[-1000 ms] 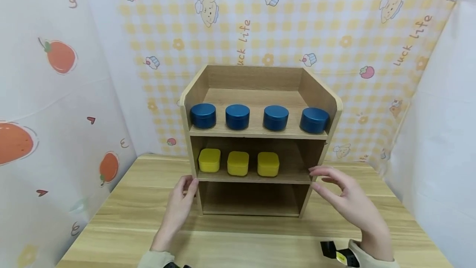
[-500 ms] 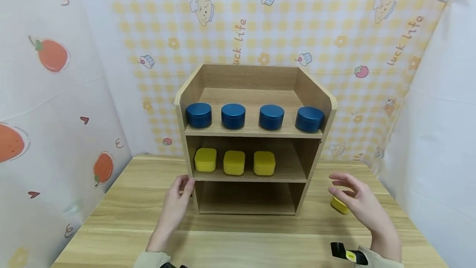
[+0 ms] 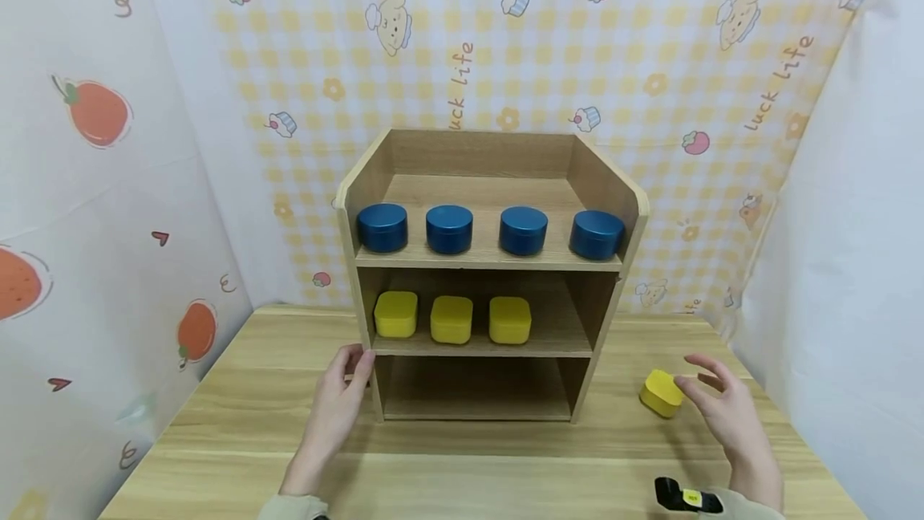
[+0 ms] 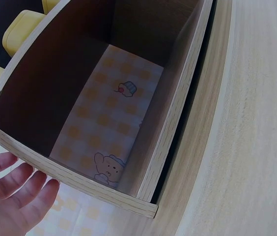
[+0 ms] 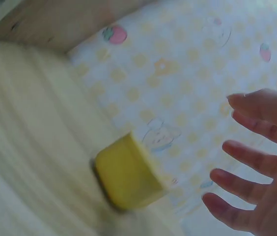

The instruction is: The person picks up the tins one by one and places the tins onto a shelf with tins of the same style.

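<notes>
A three-tier wooden shelf [image 3: 492,266] stands on the table. My left hand [image 3: 341,385] holds its left side panel, with the thumb at the front edge and the fingers [image 4: 28,189] along the outer face. To the right of the shelf a yellow box [image 3: 660,393] with rounded corners rests on the table. My right hand [image 3: 729,408] is just right of this box, fingers [image 5: 241,184] spread and apart from it, holding nothing. Three similar yellow boxes [image 3: 451,320] stand in a row on the middle tier, left to centre.
Several round blue tins [image 3: 449,229] line the front of the top tier. The bottom tier [image 3: 476,392] shows bare boards. Behind the table [image 3: 462,476] hangs a checked cloth [image 3: 549,46], and white cloth walls [image 3: 859,223] close in both sides.
My right hand has moved from the shelf's right edge, rightward and down, to beside the loose yellow box, which has come into view. The left hand stays at the shelf.
</notes>
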